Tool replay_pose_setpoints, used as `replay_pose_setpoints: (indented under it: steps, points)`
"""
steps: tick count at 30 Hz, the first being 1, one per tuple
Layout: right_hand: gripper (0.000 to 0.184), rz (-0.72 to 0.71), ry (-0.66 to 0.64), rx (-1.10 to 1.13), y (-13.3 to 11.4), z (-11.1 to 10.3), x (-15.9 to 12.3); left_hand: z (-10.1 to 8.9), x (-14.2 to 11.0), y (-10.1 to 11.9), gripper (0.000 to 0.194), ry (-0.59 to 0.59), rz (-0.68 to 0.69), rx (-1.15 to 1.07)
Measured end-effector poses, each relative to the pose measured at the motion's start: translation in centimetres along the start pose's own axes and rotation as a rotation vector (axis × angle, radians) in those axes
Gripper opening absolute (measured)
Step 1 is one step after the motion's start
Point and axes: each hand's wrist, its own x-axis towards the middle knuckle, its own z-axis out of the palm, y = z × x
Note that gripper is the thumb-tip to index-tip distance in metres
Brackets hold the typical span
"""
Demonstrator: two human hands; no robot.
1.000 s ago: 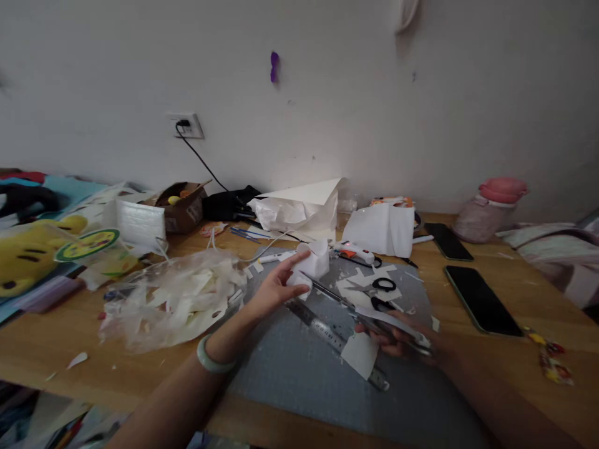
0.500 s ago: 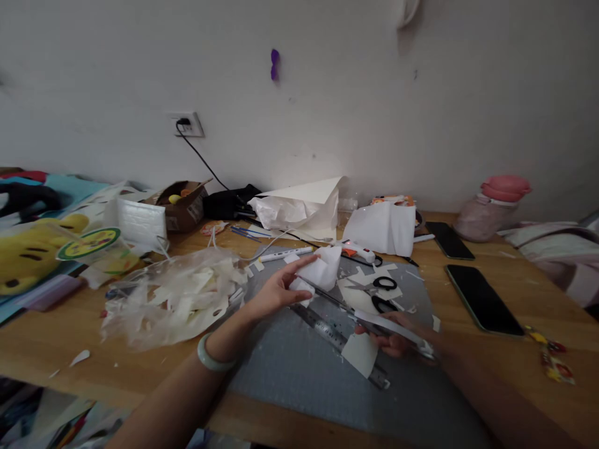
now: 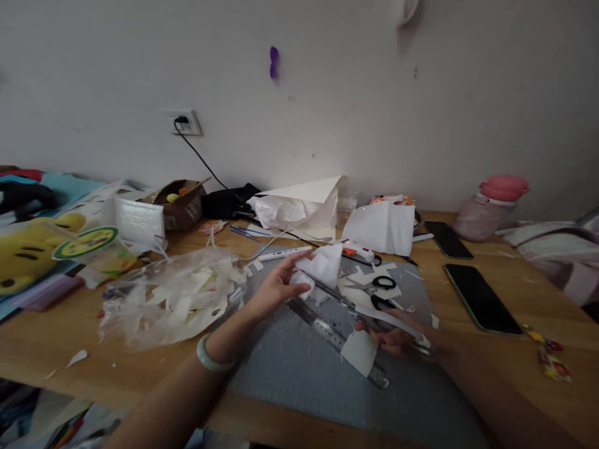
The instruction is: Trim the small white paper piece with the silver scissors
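Note:
My left hand [image 3: 272, 290], with a pale bangle on its wrist, is closed on a folded piece of white paper [image 3: 328, 263] above the grey cutting mat [image 3: 299, 377]. My right hand [image 3: 397, 333] grips white-handled scissors [image 3: 381, 318], whose blades point left and reach the paper near my left fingers. Whether the blades are cutting into it I cannot tell. Below them, a steel ruler [image 3: 322, 328] lies diagonally on the mat, partly covered by a cream paper piece [image 3: 359, 350]. Black-handled scissors [image 3: 384, 282] rest on paper scraps beyond my right hand.
At left lie a clear plastic bag [image 3: 154, 312] of paper scraps and a lidded cup [image 3: 96, 252]. Behind the mat are a white glue gun [image 3: 360, 251] and folded white sheets [image 3: 379, 227]. Two phones [image 3: 480, 299] [image 3: 448, 239] and a pink-lidded bottle [image 3: 489, 215] stand or lie at right.
The fingers of my left hand have drawn in slightly around the white paper. The scissors in my right hand stay in nearly the same place. The whole view has shifted a little.

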Motion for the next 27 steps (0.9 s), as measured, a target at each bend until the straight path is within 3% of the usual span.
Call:
replay_pose_setpoints:
  steps: [5, 12, 17, 20, 27]
  points:
    - [0.047, 0.04, 0.068, 0.127, -0.6, 0.7, -0.3, 1.1, 0.1, -0.5, 0.029, 0.231, -0.022, -0.097]
    - [0.048, 0.031, 0.137, 0.139, -1.1, 1.5, -0.6, 2.8, -0.5, -0.4, 0.032, 0.352, -0.181, -0.297]
    - [0.051, 0.05, 0.117, 0.154, -1.1, 1.4, -0.5, 3.2, -0.8, -0.3, 0.029, 0.198, -0.462, -0.484]
    - [0.05, 0.044, 0.127, 0.149, -1.2, 1.4, -0.5, 3.2, -0.8, -0.7, 0.026, 0.187, -0.439, -0.444]
    - [0.048, 0.046, 0.127, 0.123, -0.9, 1.2, -0.5, 2.8, -0.5, -1.7, 0.023, 0.292, -0.336, -0.197]
